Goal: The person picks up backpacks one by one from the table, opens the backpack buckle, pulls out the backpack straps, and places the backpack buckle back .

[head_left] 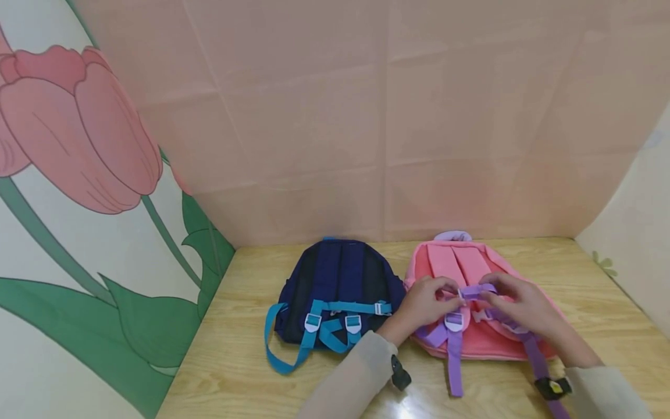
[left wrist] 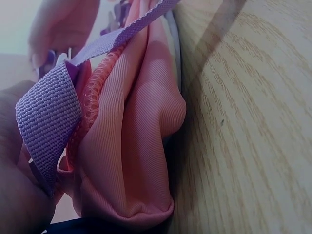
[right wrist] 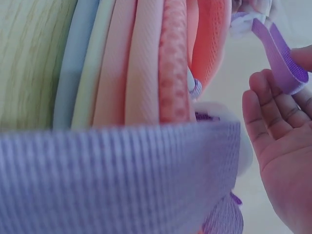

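Note:
A pink backpack [head_left: 487, 349] lies with its strap side up on the table, its purple straps loose. Over its middle my left hand [head_left: 426, 299] pinches a white buckle [right wrist: 242, 25] between thumb and fingers. From that buckle a purple strap [head_left: 473, 291] runs across to my right hand [head_left: 523, 305]. The thumb and fingers of my right hand hold the looped part of the strap, seen closely in the right wrist view. Beneath my hands lies a white slider [head_left: 454, 321] on another strap. In the left wrist view, a purple strap [left wrist: 51, 112] folds beside my left hand.
Left of the pink backpack lies a navy backpack [head_left: 327, 273] with teal straps [head_left: 285, 365] and white sliders. The wooden table [head_left: 230, 372] meets a hanging tan sheet [head_left: 314, 145] at the back. A tulip-painted wall [head_left: 68, 134] stands at the left.

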Demonstrator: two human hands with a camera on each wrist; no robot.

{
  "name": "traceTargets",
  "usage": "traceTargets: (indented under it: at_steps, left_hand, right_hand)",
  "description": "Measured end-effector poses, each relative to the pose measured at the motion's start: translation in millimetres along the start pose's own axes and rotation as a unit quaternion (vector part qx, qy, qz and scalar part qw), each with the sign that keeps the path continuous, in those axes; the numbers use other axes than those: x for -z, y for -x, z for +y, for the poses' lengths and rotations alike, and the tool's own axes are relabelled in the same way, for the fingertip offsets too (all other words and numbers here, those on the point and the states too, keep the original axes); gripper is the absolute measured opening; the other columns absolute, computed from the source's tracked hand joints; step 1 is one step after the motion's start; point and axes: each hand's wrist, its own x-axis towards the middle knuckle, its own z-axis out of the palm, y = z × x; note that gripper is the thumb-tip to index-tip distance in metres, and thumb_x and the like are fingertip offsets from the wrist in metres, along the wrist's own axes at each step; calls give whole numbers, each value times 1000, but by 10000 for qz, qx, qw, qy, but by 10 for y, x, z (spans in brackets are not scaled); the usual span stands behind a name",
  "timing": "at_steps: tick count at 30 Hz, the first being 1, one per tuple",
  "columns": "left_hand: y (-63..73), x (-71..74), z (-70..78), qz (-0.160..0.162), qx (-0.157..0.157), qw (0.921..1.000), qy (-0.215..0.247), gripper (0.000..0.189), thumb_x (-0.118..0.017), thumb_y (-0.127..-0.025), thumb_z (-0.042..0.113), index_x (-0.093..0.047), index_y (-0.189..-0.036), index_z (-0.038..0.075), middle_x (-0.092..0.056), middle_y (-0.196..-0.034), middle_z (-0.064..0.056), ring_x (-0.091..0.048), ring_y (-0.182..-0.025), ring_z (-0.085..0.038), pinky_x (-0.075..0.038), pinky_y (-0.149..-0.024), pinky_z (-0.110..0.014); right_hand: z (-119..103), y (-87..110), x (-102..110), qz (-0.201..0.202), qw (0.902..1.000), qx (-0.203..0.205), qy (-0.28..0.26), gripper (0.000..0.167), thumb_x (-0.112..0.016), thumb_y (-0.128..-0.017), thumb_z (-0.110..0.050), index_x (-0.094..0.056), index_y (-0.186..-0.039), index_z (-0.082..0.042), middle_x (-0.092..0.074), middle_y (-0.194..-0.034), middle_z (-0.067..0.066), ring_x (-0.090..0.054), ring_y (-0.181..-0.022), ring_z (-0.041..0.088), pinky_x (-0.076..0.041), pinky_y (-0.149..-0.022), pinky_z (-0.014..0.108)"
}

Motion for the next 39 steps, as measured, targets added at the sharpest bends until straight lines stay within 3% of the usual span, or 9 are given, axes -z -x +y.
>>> traceTargets:
  at_steps: [9, 18, 25, 31, 39]
  left_hand:
    - [16, -2, -7, -46, 20, 9999, 128, 19, -76, -92, 35, -70, -109, 27, -66, -98, 21, -57, -88, 6, -46, -75, -11]
    - [34, -4, -22, -46, -67, 9999, 71, 19, -77, -92, 34, -70, -108, 26, -66, -99, 20, -57, -89, 6, -46, -76, -10]
    - [35, 15, 3, -67, -33, 10000, 58, 20, -76, -92, 34, -71, -110, 27, -66, -99, 20, -57, -88, 5, -46, -74, -11]
    - [16, 4, 12, -107, -16, 9999, -119, 21, -76, -92, 36, -71, -111, 29, -66, -98, 21, -56, -84, 6, -45, -70, -11]
    - [11, 16, 72, -209, 223, 9994, -158, 23, -75, -92, 40, -71, -113, 31, -67, -98, 22, -55, -81, 6, -45, -68, -13]
  right_hand:
    - [56, 79, 104, -52, 9979, -615, -175, 17, -74, -95, -21, -65, -107, -15, -67, -94, -1, -58, -78, 5, -47, -65, 23]
    - [146, 113, 236, 235, 9973, -671, 205, 18, -78, -91, -21, -68, -105, -18, -67, -98, -10, -53, -88, -8, -41, -71, 16]
    - [222, 128, 246, 211, 9996, -32, 189, 23, -80, -83, -2, -70, -98, -17, -69, -90, -7, -59, -83, -5, -44, -72, 10]
    - [186, 110, 165, 163, 9967, 620, 497, 31, -80, -80, 4, -72, -106, -12, -71, -99, 1, -59, -94, -7, -44, -77, 6]
    - [-17, 37, 31, -26, 9950, 756, 649, 33, -73, -85, 7, -72, -113, -10, -71, -106, 4, -61, -88, -2, -54, -70, 16]
